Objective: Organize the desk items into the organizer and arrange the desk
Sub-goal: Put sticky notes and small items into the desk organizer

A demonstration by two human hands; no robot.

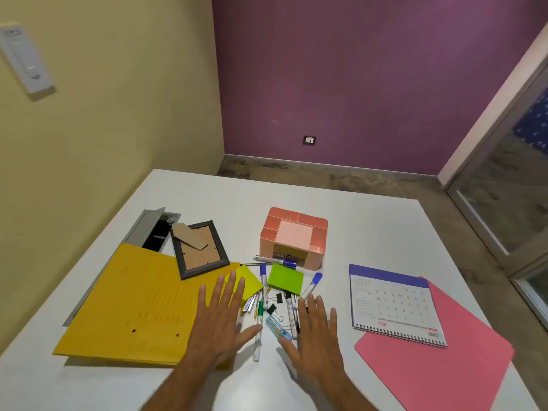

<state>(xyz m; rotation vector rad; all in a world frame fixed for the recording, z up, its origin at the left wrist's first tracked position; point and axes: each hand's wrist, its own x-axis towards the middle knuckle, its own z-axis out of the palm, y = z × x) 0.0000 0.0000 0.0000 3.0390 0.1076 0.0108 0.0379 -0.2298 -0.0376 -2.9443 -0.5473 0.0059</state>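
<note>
While hovering, hands [267, 330] spread flat, empty

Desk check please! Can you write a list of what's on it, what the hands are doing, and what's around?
Surface: white desk, hatch open.
Job's things: pink organizer empty on top; markers, binder clips, green sticky pad scattered.
Clutter: yellow folder under picture frame; calendar on pink folder.
Grippers: left hand, right hand open, flat, holding nothing.
Cables: nothing seen.
Surroundings: wall socket, glass door.
</note>
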